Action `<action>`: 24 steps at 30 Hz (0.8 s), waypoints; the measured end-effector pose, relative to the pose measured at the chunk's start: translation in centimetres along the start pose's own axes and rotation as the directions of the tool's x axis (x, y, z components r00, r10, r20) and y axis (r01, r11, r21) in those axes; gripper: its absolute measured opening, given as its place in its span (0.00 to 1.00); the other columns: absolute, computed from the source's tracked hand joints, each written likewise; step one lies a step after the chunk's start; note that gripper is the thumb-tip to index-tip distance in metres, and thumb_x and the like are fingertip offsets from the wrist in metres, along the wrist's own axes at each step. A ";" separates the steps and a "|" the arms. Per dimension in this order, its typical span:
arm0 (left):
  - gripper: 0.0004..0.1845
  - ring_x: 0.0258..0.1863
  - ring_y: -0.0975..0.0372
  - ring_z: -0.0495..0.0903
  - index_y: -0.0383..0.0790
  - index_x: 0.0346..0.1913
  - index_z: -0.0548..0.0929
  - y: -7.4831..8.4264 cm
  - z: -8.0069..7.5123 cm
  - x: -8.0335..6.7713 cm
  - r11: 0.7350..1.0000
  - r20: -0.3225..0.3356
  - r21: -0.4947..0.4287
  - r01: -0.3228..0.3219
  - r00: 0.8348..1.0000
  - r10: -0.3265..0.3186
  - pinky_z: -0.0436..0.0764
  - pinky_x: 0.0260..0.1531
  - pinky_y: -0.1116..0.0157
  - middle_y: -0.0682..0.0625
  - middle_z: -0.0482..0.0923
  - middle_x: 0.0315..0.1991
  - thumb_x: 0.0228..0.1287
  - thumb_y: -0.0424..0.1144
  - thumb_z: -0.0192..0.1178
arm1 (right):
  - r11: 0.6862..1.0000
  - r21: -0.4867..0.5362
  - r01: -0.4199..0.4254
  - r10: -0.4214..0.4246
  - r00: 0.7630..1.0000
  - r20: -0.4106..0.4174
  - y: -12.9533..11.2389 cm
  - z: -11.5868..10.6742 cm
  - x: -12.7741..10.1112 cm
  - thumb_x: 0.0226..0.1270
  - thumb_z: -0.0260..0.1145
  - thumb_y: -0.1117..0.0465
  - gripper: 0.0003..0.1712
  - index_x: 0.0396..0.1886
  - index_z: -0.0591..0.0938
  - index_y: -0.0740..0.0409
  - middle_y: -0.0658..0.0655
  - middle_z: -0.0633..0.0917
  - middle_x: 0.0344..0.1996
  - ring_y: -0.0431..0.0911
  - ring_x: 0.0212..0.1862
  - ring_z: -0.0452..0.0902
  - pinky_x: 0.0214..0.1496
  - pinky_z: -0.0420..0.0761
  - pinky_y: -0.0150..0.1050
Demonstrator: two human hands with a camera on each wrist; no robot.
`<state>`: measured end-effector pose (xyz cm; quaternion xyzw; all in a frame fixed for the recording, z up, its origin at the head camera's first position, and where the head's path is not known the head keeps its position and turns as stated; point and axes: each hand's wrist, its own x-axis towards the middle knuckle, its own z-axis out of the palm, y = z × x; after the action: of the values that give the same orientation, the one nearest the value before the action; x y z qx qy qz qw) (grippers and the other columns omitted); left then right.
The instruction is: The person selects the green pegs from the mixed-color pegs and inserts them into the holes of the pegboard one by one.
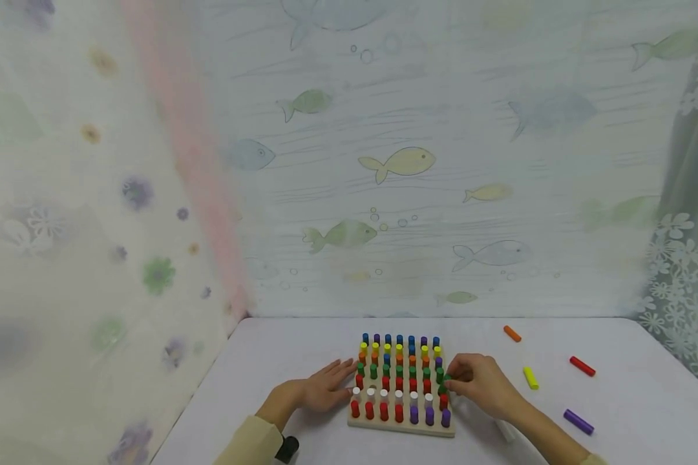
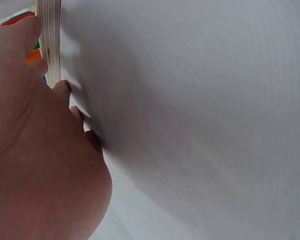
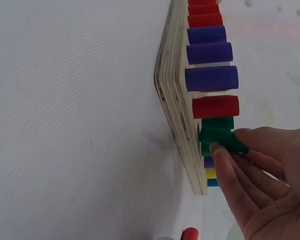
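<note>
The right hand (image 1: 481, 382) pinches a short green wooden peg (image 3: 221, 138) between thumb and fingertips at the right edge of the square pale wooden pegboard (image 1: 401, 427), which sits on the white desk (image 1: 302, 349) already crowded with rows of upright blue, yellow, orange, green, red, white and purple pegs. In the right wrist view the green peg is tilted against the board's edge row, just past a red peg (image 3: 216, 106); whether its tip is in a hole cannot be told. The step in hand looks like seating or lifting this peg, and the next move probably calls for holding it straight along the hole's axis while the neighbours stand close.

The left hand (image 1: 323, 386) lies flat, fingers relaxed, against the board's left edge, steadying it.

Loose on the desk, well apart to the right, lie an orange peg (image 1: 512, 334), a yellow peg (image 1: 530, 378), a loose red peg (image 1: 582, 366) and a purple peg (image 1: 578, 422). Fish-patterned fabric (image 1: 395, 161) hangs behind.
</note>
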<state>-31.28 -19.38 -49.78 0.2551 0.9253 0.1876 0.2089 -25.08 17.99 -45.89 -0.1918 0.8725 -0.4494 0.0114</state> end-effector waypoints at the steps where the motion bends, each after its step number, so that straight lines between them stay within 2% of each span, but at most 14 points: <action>1: 0.38 0.83 0.51 0.43 0.56 0.83 0.54 0.0 0.0 0.0 1.000 0.000 0.001 -0.001 1.000 0.001 0.49 0.78 0.43 0.55 0.48 0.83 0.77 0.65 0.46 | 1.000 0.002 0.001 -0.001 1.000 0.003 0.0 0.0 0.0 0.64 0.74 0.65 0.06 0.36 0.84 0.61 0.50 0.87 0.33 0.43 0.35 0.84 0.38 0.86 0.33; 11: 0.39 0.83 0.51 0.43 0.56 0.83 0.53 -0.1 -0.1 0.0 1.000 0.000 -0.006 0.007 1.000 -0.007 0.49 0.78 0.43 0.55 0.47 0.83 0.76 0.65 0.46 | 0.998 -0.007 0.055 -0.055 0.997 0.051 0.2 0.1 0.3 0.64 0.74 0.66 0.05 0.35 0.84 0.60 0.50 0.88 0.33 0.40 0.35 0.85 0.39 0.86 0.33; 17: 0.39 0.83 0.52 0.42 0.59 0.83 0.54 -0.7 0.0 0.4 1.000 0.003 -0.004 0.019 1.000 -0.019 0.48 0.78 0.42 0.56 0.47 0.83 0.75 0.67 0.46 | 0.998 0.010 0.068 -0.069 0.993 0.098 0.6 0.1 0.7 0.66 0.73 0.65 0.02 0.37 0.88 0.59 0.49 0.89 0.34 0.39 0.35 0.84 0.39 0.85 0.31; 22: 0.39 0.83 0.53 0.42 0.58 0.83 0.54 -0.3 -0.2 0.5 1.000 -0.011 -0.013 0.020 1.000 -0.020 0.48 0.78 0.43 0.56 0.48 0.83 0.75 0.66 0.47 | 0.997 0.019 0.070 -0.072 0.989 0.127 0.6 -0.4 0.7 0.68 0.72 0.63 0.05 0.40 0.89 0.59 0.51 0.90 0.37 0.39 0.37 0.85 0.41 0.86 0.32; 24: 0.39 0.83 0.53 0.43 0.57 0.83 0.55 0.1 -0.3 0.2 0.999 -0.018 -0.024 0.021 1.000 -0.021 0.49 0.78 0.43 0.55 0.49 0.83 0.76 0.65 0.47 | 0.995 0.012 0.098 -0.098 0.986 0.137 0.6 -0.7 0.5 0.69 0.71 0.62 0.07 0.42 0.89 0.61 0.53 0.90 0.39 0.40 0.38 0.85 0.41 0.86 0.33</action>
<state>-31.56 -19.25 -49.58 0.2411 0.9275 0.1987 0.2053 -25.84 18.68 -45.84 -0.2649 0.8580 -0.4372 0.0499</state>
